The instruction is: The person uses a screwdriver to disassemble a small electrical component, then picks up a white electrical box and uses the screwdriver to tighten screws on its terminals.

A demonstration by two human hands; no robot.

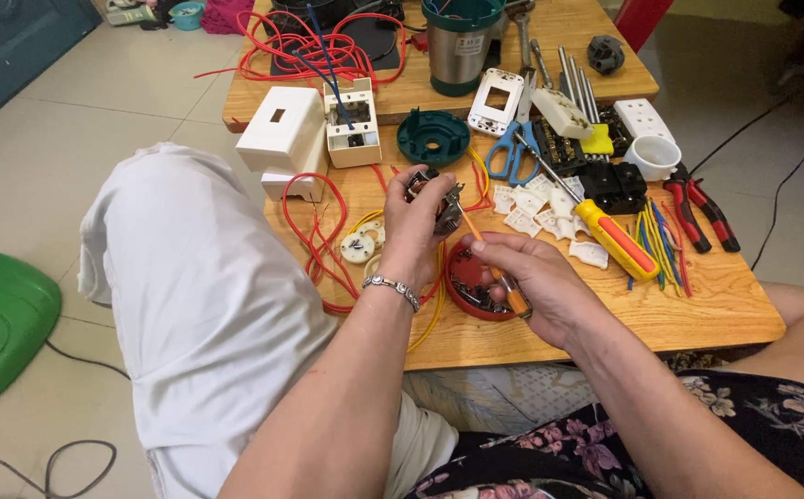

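My left hand (pixel 413 226) is clamped around a small dark metal-and-plastic electrical part (pixel 441 205), fingers wrapped over it so only its right side shows, held just above the wooden table (pixel 698 305). My right hand (pixel 536 282) is closed on a thin orange-handled screwdriver (pixel 494 270), the handle pinched between thumb and fingers. The screwdriver's long axis runs slanting from near right, at my right hand, up to far left, and its tip meets the part on its near right side. So the part lies up and to the left of my right grip, along the line of the shaft, and the left hand is the one on it.

Below and between both hands sits a round red dish (pixel 462 286) with small dark bits in it, partly hidden by my right hand. Red wires (pixel 321 242) loop on the table left of my left hand. To the right lies a bigger yellow-and-red screwdriver (pixel 616 240), well apart from my grip, beside scattered white plastic pieces (pixel 524 220). Blue-handled scissors (pixel 513 152) lie farther off.
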